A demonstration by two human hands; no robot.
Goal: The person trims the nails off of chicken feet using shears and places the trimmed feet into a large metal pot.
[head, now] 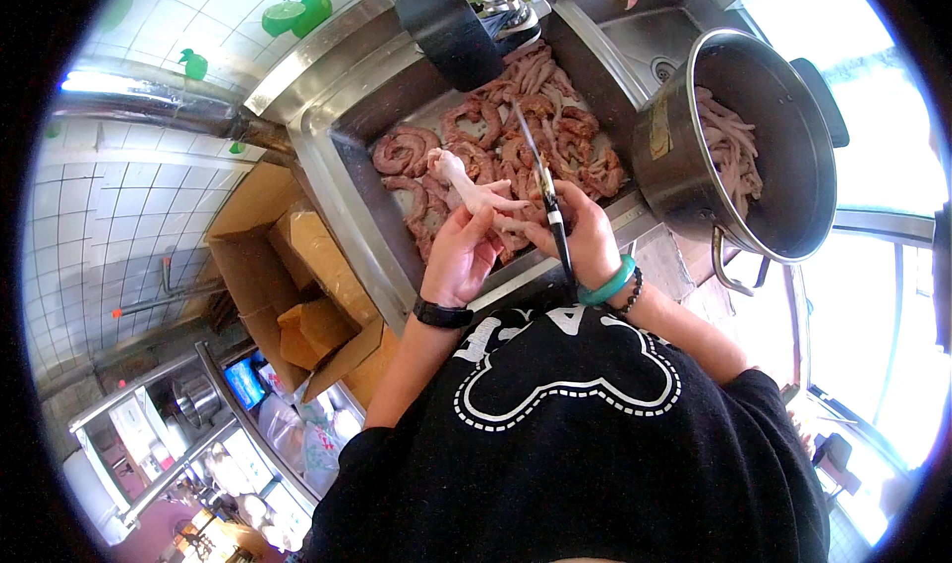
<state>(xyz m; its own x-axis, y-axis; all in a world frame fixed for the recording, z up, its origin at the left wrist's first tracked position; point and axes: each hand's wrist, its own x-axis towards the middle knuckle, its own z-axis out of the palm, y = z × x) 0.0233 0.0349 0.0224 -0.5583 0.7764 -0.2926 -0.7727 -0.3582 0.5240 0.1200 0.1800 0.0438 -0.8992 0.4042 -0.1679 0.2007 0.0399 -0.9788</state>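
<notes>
My left hand (462, 254) pinches a pale chicken foot (470, 188) by its toe end; the leg end points up and left. My right hand (587, 232) grips a slim-bladed cutting tool (548, 195) with a black handle and a white band. Knife or scissors, I cannot tell. Its blade points away from me, and the right fingers are close to the foot's toes. Below both hands, a stainless steel sink (357, 225) holds many curled, reddish poultry necks (405, 149) and paler pieces towards the back.
A deep steel pot (654, 184) with pale poultry feet (725, 143) stands tilted in view at right. A faucet (506, 2) and a black panel (450, 35) overhang the sink. Behind the pot is a second basin (632, 31). An open cardboard box (253, 266) sits left.
</notes>
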